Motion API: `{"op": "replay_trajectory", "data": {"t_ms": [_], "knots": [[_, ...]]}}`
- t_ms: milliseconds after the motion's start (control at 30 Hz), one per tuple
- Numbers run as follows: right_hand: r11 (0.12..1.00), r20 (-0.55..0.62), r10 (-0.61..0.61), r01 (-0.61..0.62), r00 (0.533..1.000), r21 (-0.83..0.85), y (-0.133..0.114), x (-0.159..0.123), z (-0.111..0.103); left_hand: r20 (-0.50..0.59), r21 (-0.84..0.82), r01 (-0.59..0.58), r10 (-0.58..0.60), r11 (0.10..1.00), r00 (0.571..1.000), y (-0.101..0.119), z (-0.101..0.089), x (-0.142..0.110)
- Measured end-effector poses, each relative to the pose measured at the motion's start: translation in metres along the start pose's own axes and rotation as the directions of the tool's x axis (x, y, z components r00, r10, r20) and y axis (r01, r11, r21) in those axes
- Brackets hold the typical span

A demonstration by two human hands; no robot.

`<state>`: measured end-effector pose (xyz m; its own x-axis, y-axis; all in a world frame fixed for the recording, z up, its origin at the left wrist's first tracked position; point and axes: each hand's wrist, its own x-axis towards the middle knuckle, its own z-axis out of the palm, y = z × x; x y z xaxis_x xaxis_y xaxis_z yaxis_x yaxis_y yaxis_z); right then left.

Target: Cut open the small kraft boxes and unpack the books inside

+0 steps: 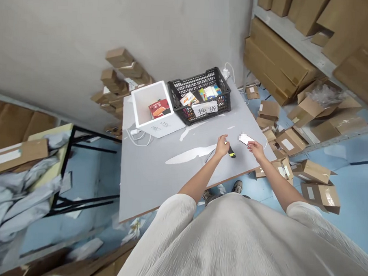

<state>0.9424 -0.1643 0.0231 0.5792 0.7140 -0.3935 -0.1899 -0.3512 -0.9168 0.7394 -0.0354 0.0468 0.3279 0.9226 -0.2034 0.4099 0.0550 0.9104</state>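
- Okay, right hand [256,150] is closed in a pinch on a white card [245,140], held up just off the table.
- Left hand [222,146] is raised with fingers curled, right beside a black-and-yellow handled tool [231,152] on the grey table [145,193]; can't tell if it grips anything.
- Further back: black plastic crate [218,88] with a paper sign [204,109] and small packets [204,93]; white foam box [149,87] with a red package [159,108].
- Risk: a loose pinch could let the thin card slip; a careless left-hand move could knock the tool toward the near table edge.
- Hard to see: part of the card is blurred out; the left hand partly hides the tool, so its exact type is unclear; packets are partly hidden.
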Motion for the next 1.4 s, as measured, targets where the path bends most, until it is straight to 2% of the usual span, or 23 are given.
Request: {"op": "replay_trajectory", "data": {"t_ms": [233, 433, 667, 833, 967, 1067, 1233, 1400], "knots": [[0.998, 0.134, 0.005, 0.004, 0.991, -0.064, -0.003, -0.015, 0.068, -0.119, -0.066, 0.029, -0.036, 0.997, 0.992, -0.032, -0.060, -0.030], [0.987, 0.271, -0.053, 0.092, 0.961, -0.133, -0.012, -0.045, 0.138, -0.245, -0.106, 0.004, -0.030, 0.994, 0.969, -0.053, -0.129, -0.067], [0.971, 0.431, -0.076, 0.164, 0.899, -0.171, -0.003, -0.116, 0.240, -0.365, -0.148, 0.015, -0.069, 0.989, 0.929, -0.102, -0.226, -0.138], [0.949, 0.590, -0.075, 0.239, 0.804, -0.204, 0.020, -0.178, 0.322, -0.478, -0.166, 0.026, -0.103, 0.986, 0.872, -0.155, -0.298, -0.208], [0.929, 0.708, -0.037, 0.285, 0.705, -0.235, 0.041, -0.229, 0.395, -0.616, -0.226, 0.044, -0.177, 0.973, 0.768, -0.200, -0.351, -0.272], [0.903, 0.804, 0.014, 0.338, 0.594, -0.265, 0.057, -0.269, 0.449, -0.697, -0.292, 0.075, -0.266, 0.953, 0.666, -0.231, -0.384, -0.323], [0.865, 0.926, 0.109, 0.425, 0.361, -0.267, 0.087, -0.332, 0.527, -0.796, -0.400, 0.117, -0.408, 0.909, 0.447, -0.275, -0.418, -0.404], [0.824, 0.969, 0.190, 0.511, 0.158, -0.245, 0.116, -0.387, 0.597, -0.833, -0.491, 0.130, -0.508, 0.861, 0.219, -0.299, -0.441, -0.465]]}}
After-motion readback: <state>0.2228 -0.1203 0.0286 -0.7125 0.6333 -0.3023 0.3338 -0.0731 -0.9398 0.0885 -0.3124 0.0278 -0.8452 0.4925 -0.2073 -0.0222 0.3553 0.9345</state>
